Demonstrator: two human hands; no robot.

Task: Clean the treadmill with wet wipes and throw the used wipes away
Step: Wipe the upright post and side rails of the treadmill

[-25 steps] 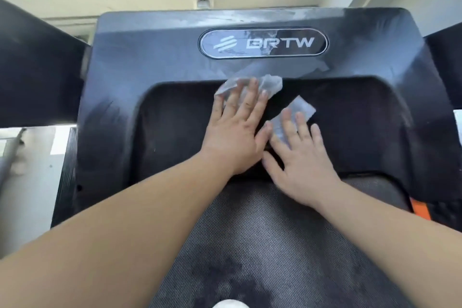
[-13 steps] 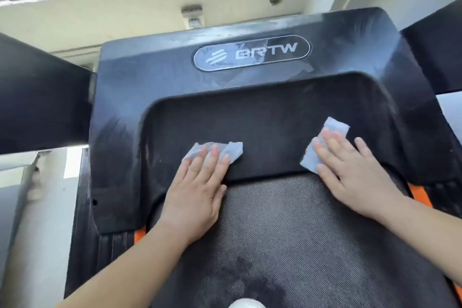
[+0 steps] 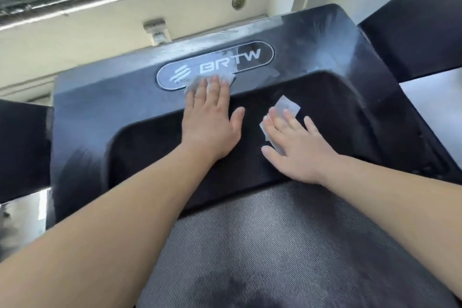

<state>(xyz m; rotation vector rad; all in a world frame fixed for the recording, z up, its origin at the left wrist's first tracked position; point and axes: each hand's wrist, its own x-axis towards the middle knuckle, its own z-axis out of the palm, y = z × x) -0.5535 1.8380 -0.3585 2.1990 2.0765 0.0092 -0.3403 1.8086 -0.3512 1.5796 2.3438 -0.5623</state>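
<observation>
The treadmill's black motor cover (image 3: 105, 117) fills the middle of the view, with a BRTW badge (image 3: 252, 57) on top and the grey belt (image 3: 275, 245) below. My left hand (image 3: 208, 120) lies flat with straight fingers, pressing a white wet wipe (image 3: 228, 79) against the cover just under the badge. My right hand (image 3: 297, 147) lies flat on the recessed dark face of the cover, pressing a second wet wipe (image 3: 286, 106) whose corner sticks out past my fingertips. Wet streaks show on the cover near the badge and at its right corner.
Black side uprights stand at the left (image 3: 22, 150) and at the upper right (image 3: 420, 32). A pale wall (image 3: 100, 32) with a small socket box (image 3: 157, 31) lies beyond the cover. A dark wet patch (image 3: 240, 290) marks the belt near the bottom.
Both hands slid up and inward from the cover's lower edge. The left hand with its wipe now reaches the badge; the right hand moved left toward the middle of the recess.
</observation>
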